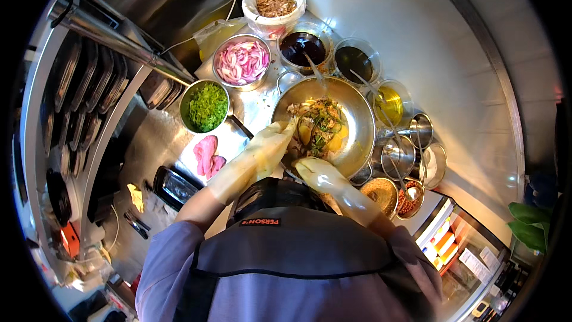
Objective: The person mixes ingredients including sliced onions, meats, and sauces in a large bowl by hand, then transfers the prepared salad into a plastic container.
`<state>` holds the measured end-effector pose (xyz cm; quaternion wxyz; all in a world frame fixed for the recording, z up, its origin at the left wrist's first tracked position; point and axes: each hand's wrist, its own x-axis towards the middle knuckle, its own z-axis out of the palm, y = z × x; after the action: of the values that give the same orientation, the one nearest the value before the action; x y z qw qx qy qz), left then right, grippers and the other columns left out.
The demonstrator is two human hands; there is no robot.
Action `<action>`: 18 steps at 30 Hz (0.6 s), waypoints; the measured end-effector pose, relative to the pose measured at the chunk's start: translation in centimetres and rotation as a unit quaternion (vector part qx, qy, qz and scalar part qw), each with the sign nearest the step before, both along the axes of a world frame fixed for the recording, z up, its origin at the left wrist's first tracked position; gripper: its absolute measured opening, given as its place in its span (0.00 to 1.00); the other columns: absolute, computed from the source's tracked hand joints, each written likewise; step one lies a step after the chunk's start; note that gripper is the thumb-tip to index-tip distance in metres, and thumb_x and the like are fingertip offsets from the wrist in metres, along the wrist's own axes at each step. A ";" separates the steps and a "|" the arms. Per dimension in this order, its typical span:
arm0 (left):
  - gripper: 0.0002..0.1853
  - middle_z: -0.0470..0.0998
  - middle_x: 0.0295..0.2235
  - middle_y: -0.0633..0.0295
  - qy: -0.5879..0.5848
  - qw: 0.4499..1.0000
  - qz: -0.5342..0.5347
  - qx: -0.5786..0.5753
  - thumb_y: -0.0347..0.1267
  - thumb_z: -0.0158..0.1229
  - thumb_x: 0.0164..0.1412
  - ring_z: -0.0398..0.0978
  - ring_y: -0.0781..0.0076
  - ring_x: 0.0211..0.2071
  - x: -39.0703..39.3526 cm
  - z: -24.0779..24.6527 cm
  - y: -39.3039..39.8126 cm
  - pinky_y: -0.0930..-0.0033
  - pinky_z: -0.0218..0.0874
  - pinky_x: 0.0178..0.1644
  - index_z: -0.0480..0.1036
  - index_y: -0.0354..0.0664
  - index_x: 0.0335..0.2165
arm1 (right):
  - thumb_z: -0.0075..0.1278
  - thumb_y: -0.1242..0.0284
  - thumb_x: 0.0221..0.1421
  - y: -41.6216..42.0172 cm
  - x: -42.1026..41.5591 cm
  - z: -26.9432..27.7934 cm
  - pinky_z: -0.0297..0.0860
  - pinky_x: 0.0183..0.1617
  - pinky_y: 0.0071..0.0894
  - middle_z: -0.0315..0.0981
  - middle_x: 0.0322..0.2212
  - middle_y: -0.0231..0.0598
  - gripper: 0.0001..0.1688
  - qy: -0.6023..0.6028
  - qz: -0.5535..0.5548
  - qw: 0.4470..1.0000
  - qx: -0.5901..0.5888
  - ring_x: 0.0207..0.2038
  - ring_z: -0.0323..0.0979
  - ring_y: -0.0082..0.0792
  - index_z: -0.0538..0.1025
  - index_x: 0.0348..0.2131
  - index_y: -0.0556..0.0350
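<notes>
A wide stainless steel bowl (359, 112) stands before me with a mix of food pieces (321, 130), green strips and yellow slices in it. Both my hands wear long translucent gloves. My left hand (279, 136) reaches over the bowl's left side, its fingertips at the edge of the food. At the near side of the bowl, my right hand (313, 169) is bent in towards the food, fingers close together. Whether either hand grips a piece cannot be made out. Clear tubs of dark sauce (297, 47), dark liquid (353, 63) and yellow oil (389, 105) surround the bowl's far side.
Sliced red onions (241, 62) and chopped greens (208, 106) fill metal containers at left, near a pink cloth (208, 156) and a black tray (174, 185). A lined tub (273, 22) stands at the back. Metal cups (397, 156), peanuts (409, 201) and ground seasoning (380, 194) are at right.
</notes>
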<state>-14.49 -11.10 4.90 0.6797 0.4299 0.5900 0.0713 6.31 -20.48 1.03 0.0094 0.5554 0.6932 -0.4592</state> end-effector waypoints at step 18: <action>0.13 0.84 0.38 0.51 0.225 0.906 -0.294 0.204 0.32 0.55 0.62 0.83 0.53 0.41 1.6 -7.4 -8.3 0.58 0.74 0.45 0.83 0.44 0.41 | 0.52 0.56 0.67 5.3 9.1 1.9 0.73 0.38 0.31 0.80 0.45 0.46 0.30 0.098 -0.369 0.920 0.092 0.29 0.77 0.29 0.74 0.57 0.61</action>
<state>-12.87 -19.45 -2.46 0.4166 0.7175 0.5469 -0.1118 15.37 -15.13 2.94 -0.2798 0.7228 0.4755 -0.4162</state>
